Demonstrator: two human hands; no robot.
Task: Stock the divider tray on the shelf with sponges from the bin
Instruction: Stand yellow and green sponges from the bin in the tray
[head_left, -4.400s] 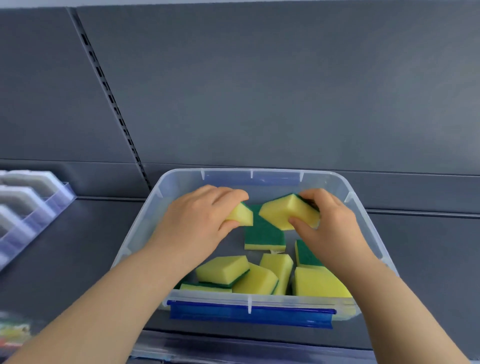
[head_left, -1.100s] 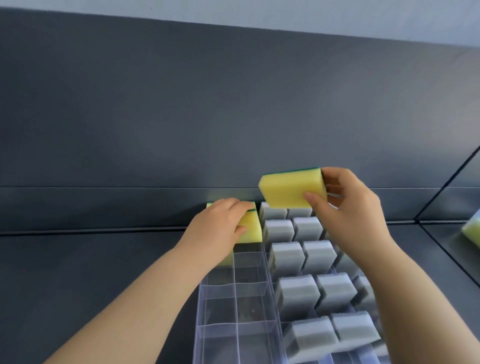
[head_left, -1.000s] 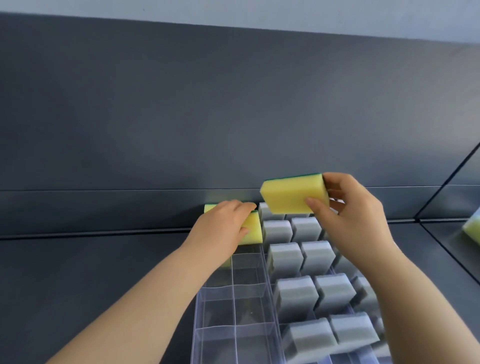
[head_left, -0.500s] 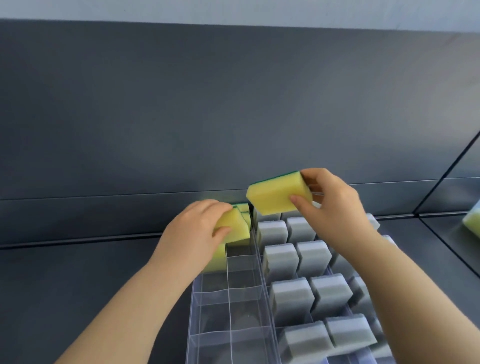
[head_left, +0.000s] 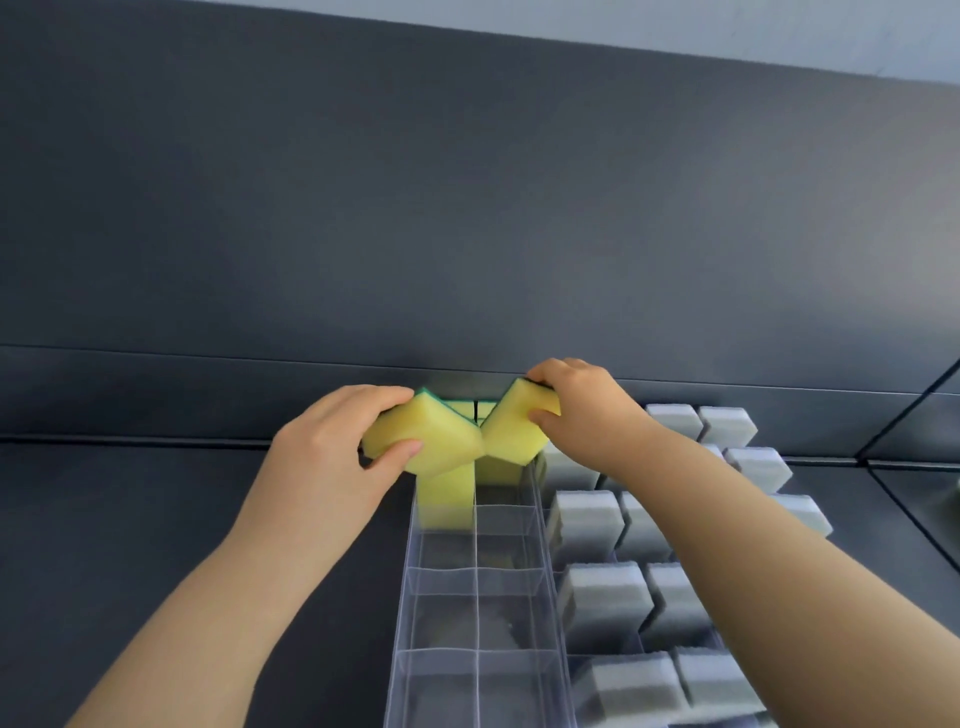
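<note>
A clear divider tray (head_left: 410, 587) with two columns of cells runs back to the shelf's rear wall. My left hand (head_left: 332, 457) grips a yellow sponge with a green backing (head_left: 426, 441), tilted over the far left cells. My right hand (head_left: 587, 410) grips a second yellow sponge (head_left: 511, 431), tilted over the far right cells; the two sponges touch at their edges. More yellow sponges (head_left: 445, 493) stand in the rear cells beneath them. The nearer cells hold nothing. The bin is out of view.
Several grey sponges (head_left: 605, 592) fill the rows of a neighbouring tray to the right. The dark shelf surface (head_left: 156, 519) spreads to the left. The dark back panel (head_left: 467, 208) rises just behind the tray.
Both hands came from the bin with a sponge each. Over the last second the right sponge has dropped down and left to the far right cells, and the left sponge has tilted against it.
</note>
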